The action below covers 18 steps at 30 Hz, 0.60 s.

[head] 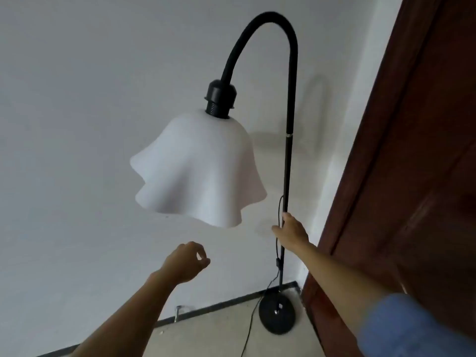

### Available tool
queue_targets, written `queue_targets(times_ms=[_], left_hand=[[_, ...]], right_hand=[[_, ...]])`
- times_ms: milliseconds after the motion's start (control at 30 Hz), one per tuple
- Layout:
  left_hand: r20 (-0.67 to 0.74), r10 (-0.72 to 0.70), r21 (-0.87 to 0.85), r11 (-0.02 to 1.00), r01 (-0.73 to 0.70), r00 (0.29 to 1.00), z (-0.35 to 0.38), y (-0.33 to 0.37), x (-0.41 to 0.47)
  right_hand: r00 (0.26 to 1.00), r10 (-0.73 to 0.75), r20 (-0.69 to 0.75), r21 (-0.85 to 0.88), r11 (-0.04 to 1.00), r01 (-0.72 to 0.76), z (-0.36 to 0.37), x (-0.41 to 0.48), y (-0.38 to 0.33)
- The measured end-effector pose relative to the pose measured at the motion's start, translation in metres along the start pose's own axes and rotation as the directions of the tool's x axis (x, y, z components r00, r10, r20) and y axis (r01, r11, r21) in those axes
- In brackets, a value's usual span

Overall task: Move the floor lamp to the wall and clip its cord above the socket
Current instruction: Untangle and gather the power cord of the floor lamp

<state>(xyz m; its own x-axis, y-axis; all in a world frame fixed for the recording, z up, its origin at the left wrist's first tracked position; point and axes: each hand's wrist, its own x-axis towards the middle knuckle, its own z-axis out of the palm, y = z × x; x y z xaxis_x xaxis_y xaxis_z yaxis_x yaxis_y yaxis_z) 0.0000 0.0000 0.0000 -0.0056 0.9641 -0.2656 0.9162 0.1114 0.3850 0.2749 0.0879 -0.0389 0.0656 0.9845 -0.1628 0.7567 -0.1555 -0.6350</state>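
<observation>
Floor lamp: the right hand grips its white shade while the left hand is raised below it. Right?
No: the head view shows the right hand gripping the black pole, not the shade; the left hand is raised below the shade.

Blue sleeve (412,328) on the right arm (342,269)

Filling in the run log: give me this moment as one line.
right hand grips lamp pole | left hand curled, empty, below white shade | lamp base on floor

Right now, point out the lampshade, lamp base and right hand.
lampshade (198,171): head view, middle of shade.
lamp base (273,320): head view, top of round foot.
right hand (292,231): head view, back of hand, gripping the lamp pole (288,163).
</observation>
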Motion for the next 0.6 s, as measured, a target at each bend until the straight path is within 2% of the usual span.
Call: queue_targets(times_ms=[267, 400, 500, 600], left_hand=[[0.015, -0.105, -0.045, 0.993, 0.106, 0.994, 0.017, -0.012, 0.017], [0.024, -0.133, -0.053, 0.99, 0.134, 0.991, 0.023, -0.02, 0.017], [0.045, -0.14, -0.063, 0.988, 0.143, 0.989, 0.029, -0.021, 0.015], [0.069, -0.14, -0.081, 0.986, 0.145, 0.988, 0.035, -0.02, 0.013]], right_hand=[[0.989, 0.147, -0.01, 0.311, 0.941, -0.137, 0.03, 0.039, -0.008], [0.983, 0.172, 0.068, 0.383, 0.905, -0.185, 0.039, 0.046, 0.001], [0.959, 0.234, 0.163, 0.545, 0.788, -0.285, 0.043, 0.038, 0.009], [0.912, 0.315, 0.263, 0.706, 0.581, -0.405, 0.028, 0.027, 0.007]])
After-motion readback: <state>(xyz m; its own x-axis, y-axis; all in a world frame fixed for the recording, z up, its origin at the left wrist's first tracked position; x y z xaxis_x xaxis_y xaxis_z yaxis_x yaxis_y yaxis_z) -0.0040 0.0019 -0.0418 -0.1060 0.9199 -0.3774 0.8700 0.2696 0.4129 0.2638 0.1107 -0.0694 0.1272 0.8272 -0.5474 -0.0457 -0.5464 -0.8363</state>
